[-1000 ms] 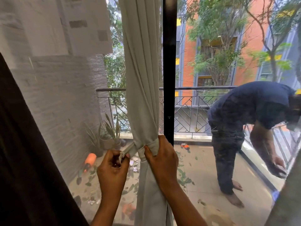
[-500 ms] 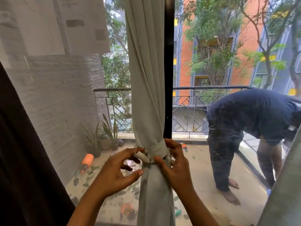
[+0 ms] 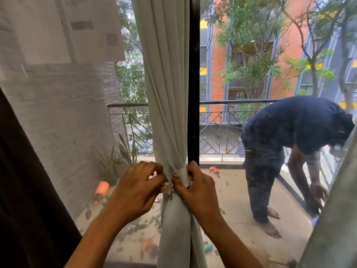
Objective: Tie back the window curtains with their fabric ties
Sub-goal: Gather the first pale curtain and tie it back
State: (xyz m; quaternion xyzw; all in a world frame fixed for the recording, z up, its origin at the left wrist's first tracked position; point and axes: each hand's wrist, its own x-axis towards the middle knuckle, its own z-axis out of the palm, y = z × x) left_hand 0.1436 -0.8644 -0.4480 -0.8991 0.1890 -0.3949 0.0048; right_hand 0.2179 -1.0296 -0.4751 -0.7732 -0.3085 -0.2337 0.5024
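A pale grey curtain [image 3: 166,93] hangs bunched in front of the black window frame. A matching fabric tie [image 3: 180,176] wraps round it at waist height. My left hand [image 3: 135,192] pinches the tie's end at the left side of the bundle. My right hand [image 3: 197,190] pinches the tie from the right, thumb and fingers curled on the band. The fingertips of both hands meet at the tie's small fastening, which they mostly hide.
A dark curtain [image 3: 25,190] fills the left edge, and another pale curtain [image 3: 332,209] hangs at the right edge. Behind the glass, a person [image 3: 289,144] bends over on a balcony littered with leaves. A black window post [image 3: 193,84] stands right behind the curtain.
My left hand has closed from spread fingers to a pinch on the tie's end. Both hands have drawn together at the fastening on the bundle's front.
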